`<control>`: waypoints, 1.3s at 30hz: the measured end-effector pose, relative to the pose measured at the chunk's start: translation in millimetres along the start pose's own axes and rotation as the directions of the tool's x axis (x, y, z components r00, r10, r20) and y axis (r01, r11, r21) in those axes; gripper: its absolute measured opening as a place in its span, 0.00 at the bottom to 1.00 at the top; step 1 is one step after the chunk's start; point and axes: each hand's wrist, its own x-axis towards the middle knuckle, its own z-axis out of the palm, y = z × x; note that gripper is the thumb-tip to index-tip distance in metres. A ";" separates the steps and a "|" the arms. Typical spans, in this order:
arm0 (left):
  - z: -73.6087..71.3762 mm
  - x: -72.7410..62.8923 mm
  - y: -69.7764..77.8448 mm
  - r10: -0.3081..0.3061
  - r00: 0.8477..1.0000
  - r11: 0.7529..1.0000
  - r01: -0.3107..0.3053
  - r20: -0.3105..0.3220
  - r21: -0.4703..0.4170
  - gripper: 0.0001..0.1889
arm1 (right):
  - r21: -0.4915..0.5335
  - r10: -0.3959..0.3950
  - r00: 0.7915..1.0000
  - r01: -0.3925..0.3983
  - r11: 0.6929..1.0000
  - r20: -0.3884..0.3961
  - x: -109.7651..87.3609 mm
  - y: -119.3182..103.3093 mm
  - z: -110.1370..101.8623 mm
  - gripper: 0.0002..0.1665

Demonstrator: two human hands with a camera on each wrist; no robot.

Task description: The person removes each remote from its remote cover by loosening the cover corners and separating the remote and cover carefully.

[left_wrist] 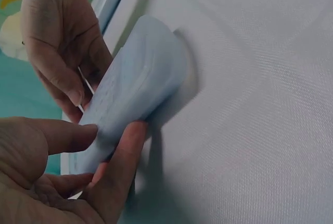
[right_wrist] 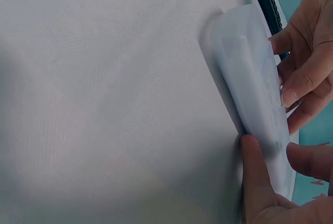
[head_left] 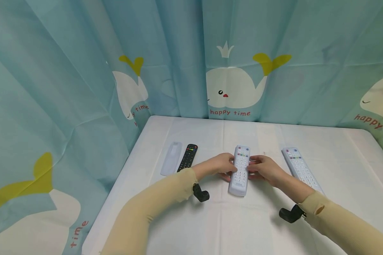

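A white remote control with several rows of buttons lies between my two hands, its near end towards me. My left hand pinches its left edge; the left wrist view shows the thumb on top and a finger against the side. On the opposite edge, my right hand grips with thumb and fingers. Its finger presses low on the remote's side in the right wrist view. The remote's underside is hidden.
Left of my hands, a black remote control lies beside a translucent pale cover. A second white remote control lies to the right, partly behind my right forearm. A whale-print curtain hangs behind the white-covered table.
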 end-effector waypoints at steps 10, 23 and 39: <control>2.0 -2.1 -1.2 0.021 0.999 0.999 -0.022 -0.024 -0.033 0.32 | -0.046 -0.008 0.999 0.007 0.999 -0.034 2.7 0.7 1.5 0.40; -3.8 -5.0 -5.3 0.130 0.986 0.968 -0.148 -0.100 -0.203 0.28 | -0.074 -0.123 0.986 0.115 0.991 -0.109 -0.2 -9.8 -1.4 0.40; -17.9 -8.4 8.1 0.301 0.942 0.914 -0.329 -0.147 -0.238 0.22 | -0.145 -0.352 0.931 0.337 0.930 -0.099 -8.6 -28.8 -5.7 0.30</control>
